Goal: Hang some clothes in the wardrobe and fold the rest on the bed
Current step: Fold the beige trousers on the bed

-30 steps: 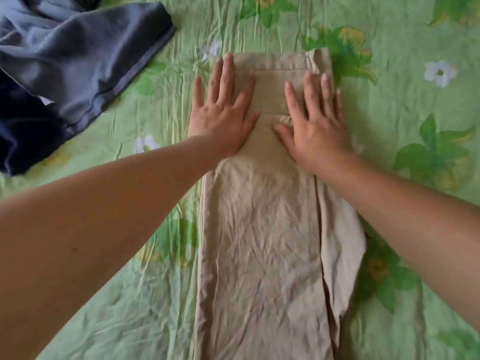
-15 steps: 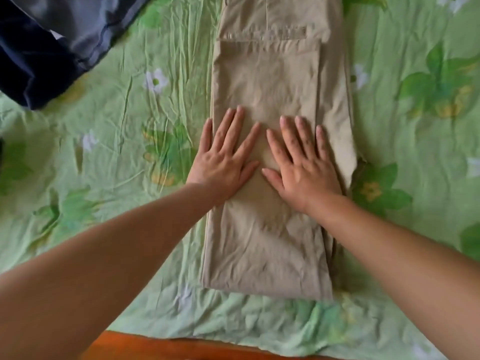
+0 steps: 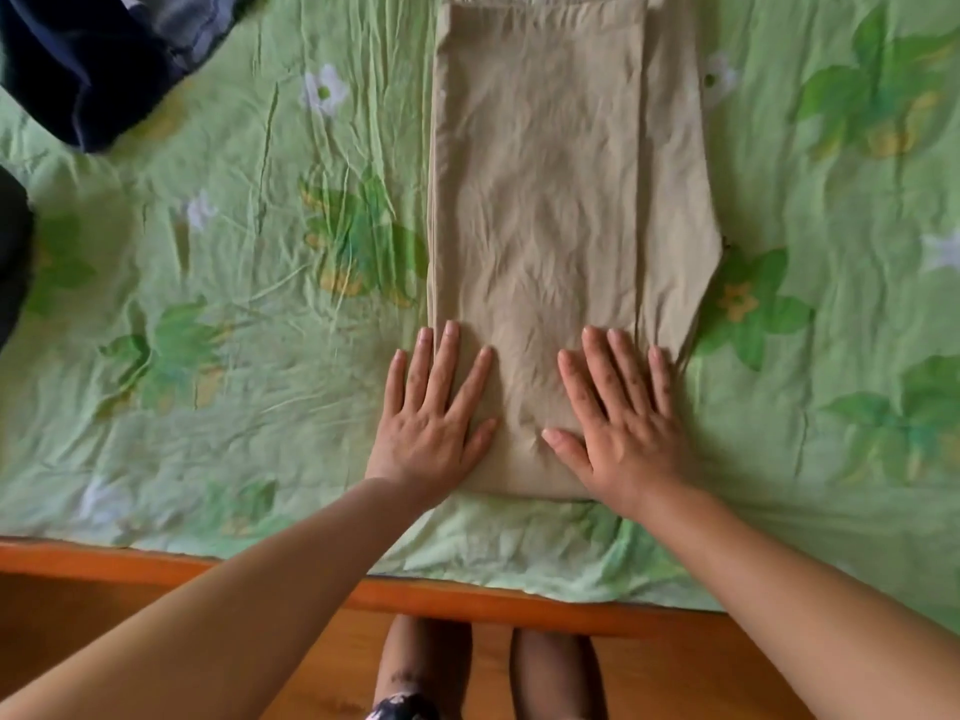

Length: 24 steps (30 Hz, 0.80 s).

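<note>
Trousers: I see the beige trousers (image 3: 561, 226) lying flat on the bed, folded lengthwise into a long strip. It runs away from me and out past the top of the view. The near end sits a little in from the bed's near edge. An under layer shows along the right side, reaching out wider than the top layer.
Left hand: my left hand (image 3: 434, 423) lies flat, fingers straight and spread wide, gripping nothing. It straddles the left edge of the trousers by their near end, with the thumb, forefinger and middle finger on the cloth and the little finger on the sheet.
Right hand: my right hand (image 3: 618, 423) is also flat, fingers straight and a little apart. It lies palm down on the trousers by the near right corner, pressing on the fabric and holding nothing.
Between the hands: a bare strip of beige cloth separates the two thumbs.
Sheet: a crumpled green sheet (image 3: 208, 356) printed with leaves and flowers covers the bed.
Bed frame: an orange-brown wooden rail (image 3: 104, 558) runs along the near edge, and the sheet laps over it in the middle.
Other clothes: a dark navy garment (image 3: 88, 70) lies at the far left, well apart from the trousers, with a grey piece (image 3: 200, 23) touching it.
Below: my legs (image 3: 426, 662) stand on the wooden floor (image 3: 675, 683) just beside the rail.
</note>
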Tool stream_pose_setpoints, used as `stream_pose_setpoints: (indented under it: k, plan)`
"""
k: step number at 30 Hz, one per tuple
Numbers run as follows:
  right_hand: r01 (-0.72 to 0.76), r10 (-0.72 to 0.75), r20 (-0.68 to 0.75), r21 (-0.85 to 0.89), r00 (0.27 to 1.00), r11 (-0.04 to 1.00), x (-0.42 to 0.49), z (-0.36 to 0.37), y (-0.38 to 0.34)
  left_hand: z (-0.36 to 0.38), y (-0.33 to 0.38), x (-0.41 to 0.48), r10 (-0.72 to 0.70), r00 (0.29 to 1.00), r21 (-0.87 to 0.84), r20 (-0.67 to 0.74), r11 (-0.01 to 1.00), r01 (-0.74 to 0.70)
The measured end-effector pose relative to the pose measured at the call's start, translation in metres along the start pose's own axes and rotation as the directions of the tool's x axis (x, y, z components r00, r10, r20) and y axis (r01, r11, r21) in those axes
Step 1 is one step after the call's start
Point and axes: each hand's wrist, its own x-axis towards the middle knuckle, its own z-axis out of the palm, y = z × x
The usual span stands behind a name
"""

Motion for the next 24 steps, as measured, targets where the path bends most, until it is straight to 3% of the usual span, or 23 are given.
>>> stream_pose_setpoints:
  k: [3,5,6,8,10,11,13,16,18,19,21,23,24]
  plan:
    - [-0.055,0.080,-0.101,0.234,0.992,0.971,0.000,-0.019,0.002,-0.011,-0.007,-0.008,0.018,0.999,-0.056,0.033,0.998,-0.017]
    - [-0.239,0.344,-0.182,0.434,0.921,0.869,0.008,-0.033,0.009,-0.017,-0.010,-0.012,0.012,0.999,-0.104,0.047,0.995,-0.007]
    - [-0.355,0.513,-0.164,0.547,0.843,0.758,0.016,-0.042,0.015,-0.021,-0.010,-0.013,-0.010,0.999,-0.143,0.046,0.990,0.017]
    - [-0.540,0.761,0.021,0.717,0.649,0.440,0.038,-0.058,0.028,-0.030,-0.008,-0.008,-0.109,0.993,-0.271,0.045,0.956,0.117]
    - [-0.622,0.834,0.201,0.757,0.514,0.201,0.059,-0.070,0.041,-0.040,-0.003,0.003,-0.231,0.972,-0.426,0.047,0.875,0.228]
    - [-0.646,0.852,0.231,0.747,0.469,0.153,0.066,-0.074,0.045,-0.046,-0.002,0.010,-0.269,0.963,-0.487,0.032,0.837,0.250]
    - [-0.696,0.875,0.230,0.701,0.425,0.154,0.076,-0.080,0.050,-0.055,-0.001,0.027,-0.313,0.950,-0.570,-0.021,0.784,0.246]
    - [-0.707,0.842,0.228,0.669,0.488,0.229,0.084,-0.081,0.053,-0.068,-0.003,0.058,-0.432,0.902,-0.691,-0.002,0.652,0.311]
    - [-0.691,0.839,0.227,0.689,0.494,0.220,0.092,-0.081,0.054,-0.075,-0.006,0.078,-0.503,0.863,-0.752,0.047,0.550,0.362]
    - [-0.670,0.855,0.259,0.731,0.449,0.131,0.098,-0.082,0.056,-0.078,-0.008,0.086,-0.523,0.849,-0.770,0.070,0.513,0.379]
    - [-0.504,0.835,0.428,0.835,0.345,-0.220,0.112,-0.088,0.063,-0.082,-0.012,0.099,-0.545,0.834,-0.780,0.088,0.483,0.398]
    - [-0.239,0.725,0.597,0.802,0.343,-0.548,0.123,-0.090,0.077,-0.082,-0.015,0.105,-0.553,0.828,-0.776,0.094,0.479,0.409]
    - [-0.154,0.683,0.645,0.756,0.342,-0.636,0.126,-0.090,0.085,-0.082,-0.015,0.107,-0.548,0.830,-0.771,0.101,0.485,0.414]
